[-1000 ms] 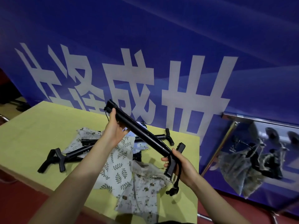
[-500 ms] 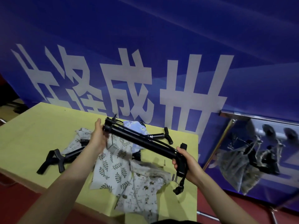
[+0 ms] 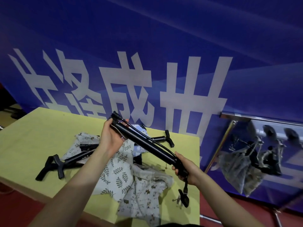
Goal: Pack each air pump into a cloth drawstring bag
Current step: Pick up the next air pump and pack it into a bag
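Where the yellow table (image 3: pixel 29 138) ends, a blue banner (image 3: pixel 164 46) stands.

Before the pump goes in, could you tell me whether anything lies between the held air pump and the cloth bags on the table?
Nothing visible does. The left hand and right hand hold the air pump in the air directly above the leaf-print bag and animal-print bag; only its hose dangles beside them.
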`<state>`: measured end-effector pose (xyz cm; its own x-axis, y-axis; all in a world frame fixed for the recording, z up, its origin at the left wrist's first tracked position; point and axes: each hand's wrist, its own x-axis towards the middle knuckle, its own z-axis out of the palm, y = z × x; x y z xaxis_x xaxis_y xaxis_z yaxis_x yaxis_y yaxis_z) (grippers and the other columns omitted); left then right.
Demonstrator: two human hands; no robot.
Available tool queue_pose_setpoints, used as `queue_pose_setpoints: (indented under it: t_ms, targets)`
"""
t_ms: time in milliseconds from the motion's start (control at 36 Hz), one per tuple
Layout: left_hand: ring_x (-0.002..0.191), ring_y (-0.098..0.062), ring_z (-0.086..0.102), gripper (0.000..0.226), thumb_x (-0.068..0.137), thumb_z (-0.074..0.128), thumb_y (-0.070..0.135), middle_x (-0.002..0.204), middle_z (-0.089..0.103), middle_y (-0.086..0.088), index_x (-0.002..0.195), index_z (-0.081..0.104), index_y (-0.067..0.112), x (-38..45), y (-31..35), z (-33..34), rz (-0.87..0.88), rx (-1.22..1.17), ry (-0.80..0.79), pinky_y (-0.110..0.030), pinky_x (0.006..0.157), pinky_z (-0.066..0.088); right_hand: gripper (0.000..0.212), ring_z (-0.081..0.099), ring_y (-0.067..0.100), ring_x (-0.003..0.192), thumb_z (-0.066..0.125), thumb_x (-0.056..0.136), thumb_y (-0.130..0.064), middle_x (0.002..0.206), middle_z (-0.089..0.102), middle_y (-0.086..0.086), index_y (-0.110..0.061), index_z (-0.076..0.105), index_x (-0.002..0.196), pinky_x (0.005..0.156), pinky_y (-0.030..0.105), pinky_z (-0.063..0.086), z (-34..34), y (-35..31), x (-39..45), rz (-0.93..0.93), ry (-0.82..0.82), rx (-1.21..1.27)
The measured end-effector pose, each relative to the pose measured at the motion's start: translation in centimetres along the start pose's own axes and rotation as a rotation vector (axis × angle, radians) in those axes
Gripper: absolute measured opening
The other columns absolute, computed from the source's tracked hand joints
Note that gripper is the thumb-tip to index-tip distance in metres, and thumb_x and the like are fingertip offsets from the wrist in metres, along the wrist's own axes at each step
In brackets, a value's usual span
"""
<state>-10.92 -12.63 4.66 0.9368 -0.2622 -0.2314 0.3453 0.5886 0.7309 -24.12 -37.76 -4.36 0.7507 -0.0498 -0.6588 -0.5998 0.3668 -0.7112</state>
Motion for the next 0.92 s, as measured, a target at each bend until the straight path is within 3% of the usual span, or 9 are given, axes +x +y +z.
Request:
queue_pose_setpoints:
  t_ms: [83, 194, 278, 417, 556, 611, 694, 806, 917]
  targets:
    - [0.095, -0.018, 0.062, 0.038, 0.099, 0.042, 0.04, 0.114, 0.067, -0.01, 0.123, 0.054, 0.014, -0.4, -0.2, 1.8, 0.049, 0.075, -0.005, -0.035, 0.09, 0.046, 0.045, 0.051, 0.01, 0.04, 0.052, 0.094, -0.048, 0.07, 0.064, 0.007, -0.006, 0.061, 0.107, 0.033, 0.018, 0.033, -0.1, 0.4, 0.3, 0.018, 0.012, -0.048]
    - [0.101, -0.02, 0.062, 0.049, 0.095, 0.047, 0.045, 0.103, 0.068, -0.006, 0.13, 0.053, 0.011, -0.4, -0.2, 2.7, 0.09, 0.101, -0.02, -0.038, 0.1, 0.044, 0.049, 0.051, 0.011, 0.043, 0.049, 0.094, -0.052, 0.075, 0.068, 0.007, -0.009, 0.062, 0.112, 0.036, 0.019, 0.032, -0.3, 0.9, 0.4, 0.027, -0.03, -0.14]
    - [0.102, -0.023, 0.062, 0.046, 0.094, 0.049, 0.046, 0.099, 0.068, -0.007, 0.12, 0.057, 0.01, -0.4, 0.0, 2.9, 0.105, 0.111, -0.051, -0.038, 0.093, 0.048, 0.049, 0.049, 0.011, 0.044, 0.046, 0.096, -0.052, 0.073, 0.068, 0.006, -0.01, 0.058, 0.115, 0.036, 0.019, 0.029, -0.3, 1.0, 0.3, 0.013, -0.067, -0.222]
    - [0.111, -0.03, 0.065, 0.09, 0.055, 0.085, 0.056, 0.12, 0.067, -0.013, 0.125, 0.055, 0.007, -0.6, 0.6, 3.0, 0.034, 0.143, -0.23, -0.041, 0.087, 0.057, 0.054, 0.046, 0.012, 0.04, 0.042, 0.097, -0.054, 0.068, 0.065, 0.007, -0.005, 0.061, 0.112, 0.037, 0.021, 0.032, -0.9, 1.1, 0.3, -0.01, -0.115, -0.44]
    - [0.078, -0.022, 0.063, 0.049, 0.072, 0.076, 0.044, 0.083, 0.06, -0.005, 0.109, 0.063, 0.015, -0.7, 0.3, 3.7, 0.024, 0.082, -0.244, -0.036, 0.083, 0.056, 0.058, 0.059, 0.016, 0.056, 0.041, 0.097, -0.054, 0.082, 0.069, 0.011, -0.003, 0.066, 0.11, 0.047, 0.026, 0.044, -1.1, 1.6, 0.6, -0.007, -0.14, -0.641]
    - [0.071, -0.018, 0.055, 0.038, 0.077, 0.069, 0.042, 0.077, 0.053, -0.003, 0.102, 0.06, 0.015, -0.5, -0.1, 3.9, 0.043, 0.034, -0.16, -0.034, 0.08, 0.055, 0.057, 0.064, 0.015, 0.069, 0.042, 0.096, -0.057, 0.098, 0.069, 0.01, -0.008, 0.065, 0.115, 0.059, 0.026, 0.049, -0.8, 1.7, 0.7, -0.01, -0.09, -0.653]
    - [0.069, -0.017, 0.054, 0.035, 0.079, 0.068, 0.041, 0.075, 0.052, -0.002, 0.099, 0.058, 0.015, -0.4, -0.6, 3.8, 0.086, 0.022, -0.095, -0.034, 0.078, 0.055, 0.052, 0.063, 0.012, 0.091, 0.037, 0.097, -0.057, 0.111, 0.067, 0.003, -0.019, 0.067, 0.117, 0.081, 0.025, 0.045, -0.3, 1.4, 0.6, -0.132, -0.025, -0.769]
    - [0.063, -0.015, 0.055, 0.023, 0.089, 0.063, 0.037, 0.071, 0.053, 0.0, 0.096, 0.057, 0.016, -0.6, -0.8, 3.7, 0.124, 0.014, -0.016, -0.031, 0.072, 0.055, 0.056, 0.061, 0.019, 0.085, 0.037, 0.097, -0.056, 0.1, 0.068, 0.015, -0.009, 0.068, 0.098, 0.074, 0.033, 0.04, 0.8, 1.1, 0.4, -0.387, 0.003, -0.906]
    - [0.061, -0.014, 0.055, 0.024, 0.089, 0.064, 0.038, 0.071, 0.053, 0.001, 0.095, 0.057, 0.016, -1.0, -0.6, 3.8, 0.167, 0.004, 0.04, -0.031, 0.072, 0.055, 0.043, 0.063, 0.017, 0.087, 0.041, 0.095, -0.059, 0.096, 0.068, -0.002, -0.023, 0.063, 0.108, 0.077, 0.035, 0.047, 2.0, 0.3, -0.4, -0.505, 0.027, -1.047]
